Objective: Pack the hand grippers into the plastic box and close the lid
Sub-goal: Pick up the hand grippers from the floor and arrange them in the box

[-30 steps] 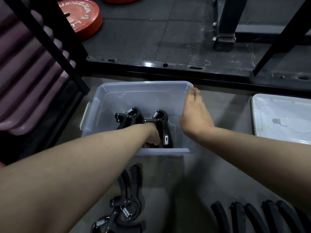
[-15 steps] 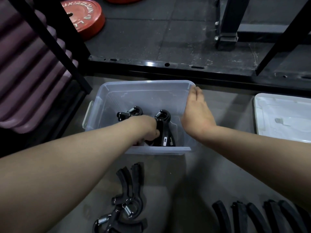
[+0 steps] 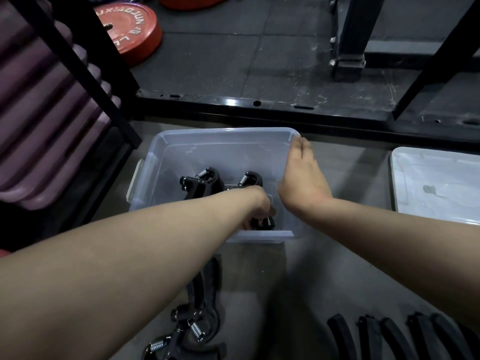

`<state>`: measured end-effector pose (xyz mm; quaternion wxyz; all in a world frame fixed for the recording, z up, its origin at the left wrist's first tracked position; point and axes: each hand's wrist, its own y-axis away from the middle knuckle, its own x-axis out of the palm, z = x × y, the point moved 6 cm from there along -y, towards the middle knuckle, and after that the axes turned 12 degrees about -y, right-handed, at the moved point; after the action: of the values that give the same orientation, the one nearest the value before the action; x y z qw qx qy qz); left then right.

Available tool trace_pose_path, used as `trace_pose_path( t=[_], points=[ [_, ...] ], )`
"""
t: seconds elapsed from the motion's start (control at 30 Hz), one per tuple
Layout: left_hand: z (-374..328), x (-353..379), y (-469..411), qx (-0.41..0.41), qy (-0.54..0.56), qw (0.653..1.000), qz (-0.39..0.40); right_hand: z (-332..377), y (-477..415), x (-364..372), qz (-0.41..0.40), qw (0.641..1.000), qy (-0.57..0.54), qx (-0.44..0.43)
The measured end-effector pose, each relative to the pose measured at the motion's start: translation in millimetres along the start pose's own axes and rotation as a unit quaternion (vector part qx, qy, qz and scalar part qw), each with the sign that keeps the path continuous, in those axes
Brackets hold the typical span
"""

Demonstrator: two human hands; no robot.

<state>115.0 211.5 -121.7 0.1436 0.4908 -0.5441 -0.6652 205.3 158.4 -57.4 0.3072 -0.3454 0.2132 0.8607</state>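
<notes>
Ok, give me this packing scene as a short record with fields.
box: clear plastic box, open, on the floor
inside: first gripper lying free; second gripper
left hand: left hand down in the box, grips the second gripper
right hand: right hand rests on the box's right rim, fingers straight
lid: white lid on the floor to the right, off the box
unpacked: loose grippers before the box; more handles lower right

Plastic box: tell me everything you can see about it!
The plastic box is see-through and rectangular, with rounded corners and a pale latch on its left side. It stands upright and open on the grey floor, no lid on. Two black hand grippers sit inside, where the left hand grips one. The right hand rests on its right rim.
</notes>
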Motion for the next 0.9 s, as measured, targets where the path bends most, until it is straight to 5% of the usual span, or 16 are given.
trace_pose_path(
  t=[0.27, 0.33, 0.4, 0.47, 0.63, 0.8, 0.9],
  points=[
    [22, -22, -10, 0.013, 0.117, 0.992, -0.038, 0, 1, -3, 0.004, 1.0, -0.004, -0.001],
    [31, -51, -9, 0.074, 0.023, 0.982, -0.169, -1, 1, -3, 0.001, 1.0, -0.005, 0.001],
    [27, -61, -3, 0.192, -0.182, 0.928, -0.263, 0, 1, -1, 0.008, 1.0, -0.006, 0.004],
    [13, -44, -4, 0.285, -0.328, 0.866, -0.247, 0, 0, -1, 0.008, 1.0, -0.004, 0.006],
    [-20, -2, -29, 0.3, -0.549, 0.751, -0.211, -1, 0, 0, 0.004, 1.0, -0.012, 0.003],
    [-35, 8, -50, 0.278, -0.588, 0.745, -0.151, -1, -1, -1, -0.006, 1.0, -0.015, 0.001],
    [-28, 5, -58, 0.263, -0.547, 0.785, -0.121, 0, 1, -1, -0.004, 1.0, -0.023, -0.002]
  ],
)
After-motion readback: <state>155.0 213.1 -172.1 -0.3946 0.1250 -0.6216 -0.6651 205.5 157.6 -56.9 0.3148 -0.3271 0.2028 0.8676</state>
